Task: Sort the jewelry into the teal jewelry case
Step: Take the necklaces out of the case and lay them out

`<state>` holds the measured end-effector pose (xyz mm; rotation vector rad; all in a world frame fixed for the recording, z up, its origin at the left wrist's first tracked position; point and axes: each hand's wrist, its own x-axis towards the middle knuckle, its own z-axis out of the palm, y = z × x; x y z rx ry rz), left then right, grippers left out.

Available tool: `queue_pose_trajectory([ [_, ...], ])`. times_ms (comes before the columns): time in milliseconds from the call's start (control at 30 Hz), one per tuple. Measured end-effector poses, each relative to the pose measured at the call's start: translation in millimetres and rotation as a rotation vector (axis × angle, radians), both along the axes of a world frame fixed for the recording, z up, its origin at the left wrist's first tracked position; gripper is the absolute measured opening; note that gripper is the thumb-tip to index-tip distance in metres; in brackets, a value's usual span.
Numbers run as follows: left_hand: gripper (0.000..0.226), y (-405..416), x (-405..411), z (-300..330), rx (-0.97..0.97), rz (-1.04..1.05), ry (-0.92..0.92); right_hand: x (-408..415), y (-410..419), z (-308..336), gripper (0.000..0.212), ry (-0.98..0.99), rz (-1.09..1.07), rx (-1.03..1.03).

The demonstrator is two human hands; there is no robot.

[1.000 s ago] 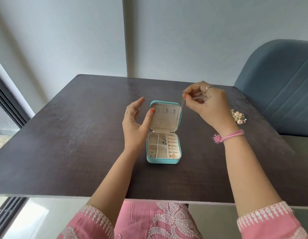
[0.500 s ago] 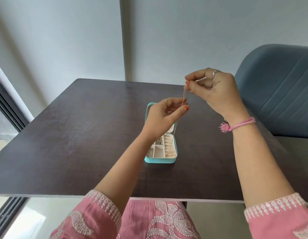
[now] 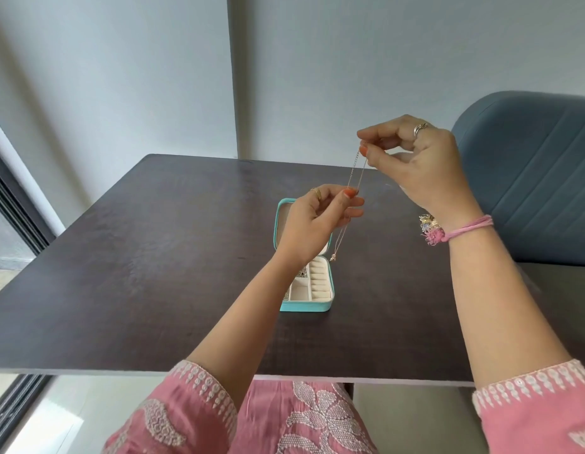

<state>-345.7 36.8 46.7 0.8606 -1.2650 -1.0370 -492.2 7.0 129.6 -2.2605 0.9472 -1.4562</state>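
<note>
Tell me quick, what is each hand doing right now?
Left hand: closed, pinching the thin chain necklace partway down, above the open teal jewelry case.
Right hand: closed, pinching the necklace's top end.

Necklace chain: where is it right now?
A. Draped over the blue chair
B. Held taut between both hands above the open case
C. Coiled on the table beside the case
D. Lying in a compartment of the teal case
B. The right hand pinches the necklace chain at its top and the left hand pinches it lower, its pendant dangling above the open teal jewelry case.
</note>
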Motion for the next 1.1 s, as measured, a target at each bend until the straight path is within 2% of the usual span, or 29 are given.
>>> queue_pose_trajectory([
  [133,0.007,-0.8,-2.5,-3.1,0.015,-0.020,0.022,-1.6,-1.8,0.7,0.018,-0.018,-0.007,-0.004],
  [433,0.012,0.7,-10.9,-30.6,0.111,-0.073,-0.053,-8.7,-0.2,15.1,0.022,-0.084,-0.004,-0.023],
  [667,0.011,8.9,-22.8,-44.4,0.173,-0.098,0.006,-17.0,-6.5,27.0,0.017,-0.105,-0.009,-0.024],
  [1100,0.005,31.1,-46.3,-55.7,0.395,-0.212,0.336,-33.5,-21.2,21.4,0.017,-0.242,-0.033,0.045],
])
